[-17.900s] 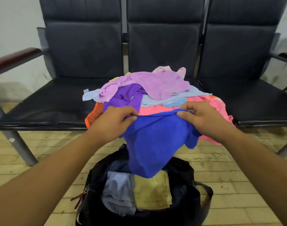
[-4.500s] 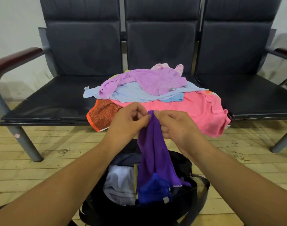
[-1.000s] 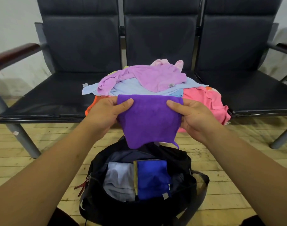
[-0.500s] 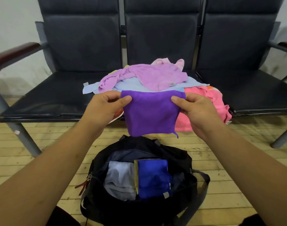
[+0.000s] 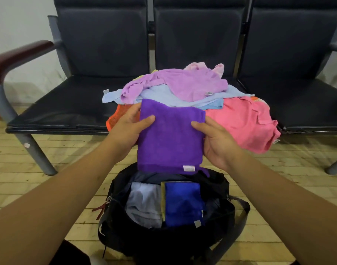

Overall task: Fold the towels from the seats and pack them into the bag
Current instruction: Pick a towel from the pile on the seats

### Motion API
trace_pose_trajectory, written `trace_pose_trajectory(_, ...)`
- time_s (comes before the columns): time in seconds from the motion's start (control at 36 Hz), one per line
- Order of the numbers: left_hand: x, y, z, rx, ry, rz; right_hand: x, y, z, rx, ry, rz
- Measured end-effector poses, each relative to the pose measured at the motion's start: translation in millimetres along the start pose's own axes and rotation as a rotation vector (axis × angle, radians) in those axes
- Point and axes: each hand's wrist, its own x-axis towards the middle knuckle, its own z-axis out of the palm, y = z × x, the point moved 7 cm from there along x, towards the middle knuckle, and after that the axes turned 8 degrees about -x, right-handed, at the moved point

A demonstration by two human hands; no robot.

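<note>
The left hand (image 5: 128, 129) gripped the left edge of the purple towel (image 5: 169, 142), thumb on top and fingers underneath. The right hand (image 5: 218, 144) gripped the right edge the same way. The towel was folded into a flat rectangle with its label at the near right corner. It was held in the air in front of the pile (image 5: 183, 92), its near edge over the far rim of the bag (image 5: 231, 205). By my reading the folding of this towel was done and packing it was the step in hand. The next move called for lowering it into the open bag without letting the fold slip. It could go on the grey towel (image 5: 144, 203) at the left or the blue towel (image 5: 183, 203) at the right.

An armrest (image 5: 16, 54) stood at the far left of the seats (image 5: 58, 106). On the middle seat the pile held an orange towel (image 5: 114, 119) behind the left hand, a light-blue towel (image 5: 164, 98), a lilac towel (image 5: 185, 83) on top and a pink towel (image 5: 244, 123) drooping over the front edge, all unfolded. Nothing lay between the purple towel and the bag's mouth. The strap (image 5: 240, 213) at the right sat outside the opening.
</note>
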Motion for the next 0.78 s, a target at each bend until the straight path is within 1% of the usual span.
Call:
trace_pose_trajectory(0.08,5.5,-38.1,-19.7,0.068,-0.003,-0.124,12.7,42.7,-2.0,-0.01,-0.008,0.121)
trace_pose_trajectory(0.19,7.3,-101.3,-54.4,0.125,0.037,-0.302,30.7,112.5,-4.4,-0.087,0.052,0.26)
trace_pose_trajectory(0.31,6.3,-160.6,-82.8,0.188,0.084,-0.425,35.5,184.2,-8.7,-0.158,0.099,0.434)
trace_pose_trajectory(0.39,7.5,-204.2,-108.2,0.286,0.125,-0.5,42.3,235.9,-15.0,-0.221,0.154,0.53)
trace_pose_trajectory(0.53,13.2,-257.8,-136.0,0.507,0.157,-0.495,64.9,321.6,-39.5,-0.348,0.23,0.587)
trace_pose_trajectory(0.64,10.2,-288.7,-145.1,0.602,0.14,-0.518,74.1,344.3,-38.9,-0.514,0.217,0.591)
trace_pose_trajectory(0.69,9.3,-305.4,-152.2,0.642,0.149,-0.56,80.9,356.2,-38.7,-0.598,0.192,0.582)
trace_pose_trajectory(0.78,6.0,-332.2,-158.7,0.615,0.17,-0.679,84.9,377.0,-40.3,-0.653,0.16,0.58)
